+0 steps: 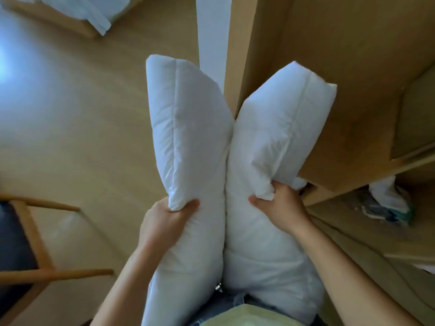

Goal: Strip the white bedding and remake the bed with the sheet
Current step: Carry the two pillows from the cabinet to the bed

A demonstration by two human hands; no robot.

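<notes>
Two bare white pillows stand side by side in front of me, touching along their length. My left hand grips the left pillow by a bunched fold near its middle. My right hand grips the right pillow the same way. The right pillow's top leans against a wooden cabinet. White bedding hangs over a wooden bed frame at the top left.
A light wooden cabinet with open shelves fills the right side; crumpled white and green items lie on a lower shelf. A wooden chair with a dark seat stands at the lower left. Pale wood floor spreads between.
</notes>
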